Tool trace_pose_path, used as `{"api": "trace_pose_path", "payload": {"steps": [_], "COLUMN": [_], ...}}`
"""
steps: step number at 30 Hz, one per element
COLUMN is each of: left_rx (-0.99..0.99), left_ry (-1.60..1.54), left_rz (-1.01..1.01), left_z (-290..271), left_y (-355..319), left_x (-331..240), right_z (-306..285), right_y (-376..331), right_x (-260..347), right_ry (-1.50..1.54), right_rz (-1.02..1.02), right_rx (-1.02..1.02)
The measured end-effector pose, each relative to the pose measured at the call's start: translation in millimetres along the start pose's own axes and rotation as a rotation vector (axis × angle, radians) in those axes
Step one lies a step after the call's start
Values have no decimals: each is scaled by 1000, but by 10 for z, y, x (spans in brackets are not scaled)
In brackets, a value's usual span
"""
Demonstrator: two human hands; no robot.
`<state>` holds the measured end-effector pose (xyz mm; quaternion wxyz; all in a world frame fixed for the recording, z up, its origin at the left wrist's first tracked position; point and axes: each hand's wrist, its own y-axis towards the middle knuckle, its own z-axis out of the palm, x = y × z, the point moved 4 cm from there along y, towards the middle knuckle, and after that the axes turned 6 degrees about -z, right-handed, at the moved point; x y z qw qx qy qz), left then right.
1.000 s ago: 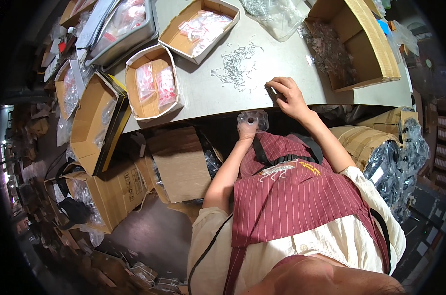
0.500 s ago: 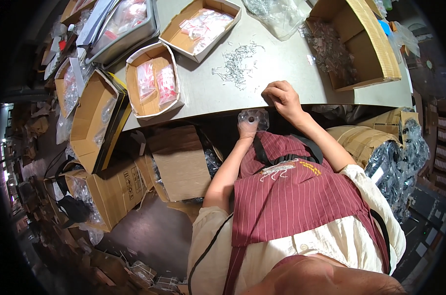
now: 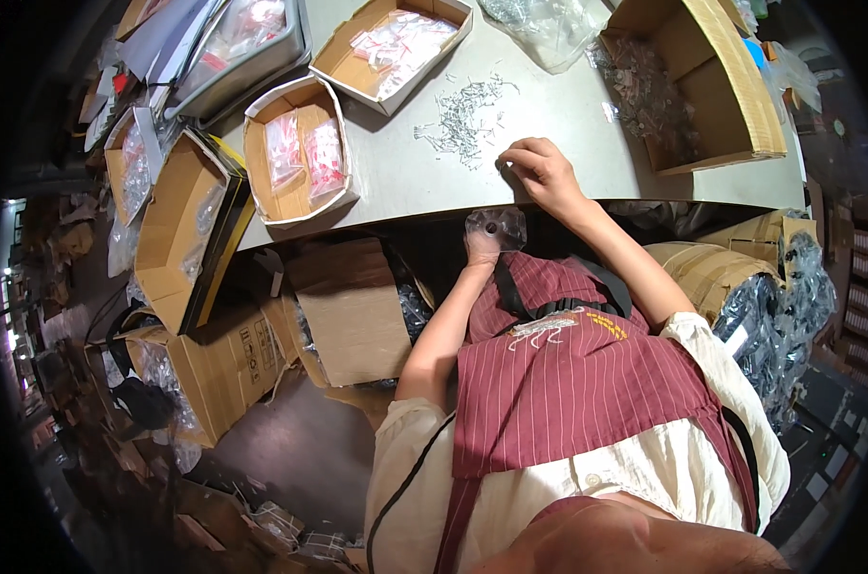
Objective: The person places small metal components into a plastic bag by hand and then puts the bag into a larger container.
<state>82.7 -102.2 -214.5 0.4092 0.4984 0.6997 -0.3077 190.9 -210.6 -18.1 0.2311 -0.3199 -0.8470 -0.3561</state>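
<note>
My left hand (image 3: 481, 251) is closed on a clear plastic bag (image 3: 512, 230) just below the table's front edge. A small dark round part (image 3: 491, 229) shows at the bag's middle. My right hand (image 3: 546, 175) is over the table edge, fingers bent and pinched together. Something small and dark shows at its fingertips, too small to name. Just beyond those fingertips, a loose pile of small silvery screws (image 3: 469, 117) lies spread on the grey table (image 3: 395, 182).
Two open cardboard trays with small bags, one nearer (image 3: 254, 153) and one farther (image 3: 348, 80), stand left of the pile. A large cardboard box (image 3: 730, 86) with small clear bags lies at right. Beyond the pile is a big plastic bag (image 3: 549, 33). Cartons (image 3: 348, 311) stand below the table.
My right hand has moved a little left and away from me, toward the screws, and a dark bit now shows at its fingertips. My left hand and the bag have hardly shifted.
</note>
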Motion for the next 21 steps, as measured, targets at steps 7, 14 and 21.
{"api": "trace_pose_path", "payload": {"steps": [7,14,21], "left_rx": [-67,61,36], "left_ry": [-152,67,-534], "left_rz": [-141,6,-93], "left_z": [-61,-28,47], "left_y": [-51,49,-77], "left_x": [-61,-68,-51], "right_z": [110,49,19], "right_y": [-145,-396,-447], "right_x": [139,94,-128], "right_ry": [-61,539,681], "right_rz": [-173,235,523], "right_rx": [170,214,139]}}
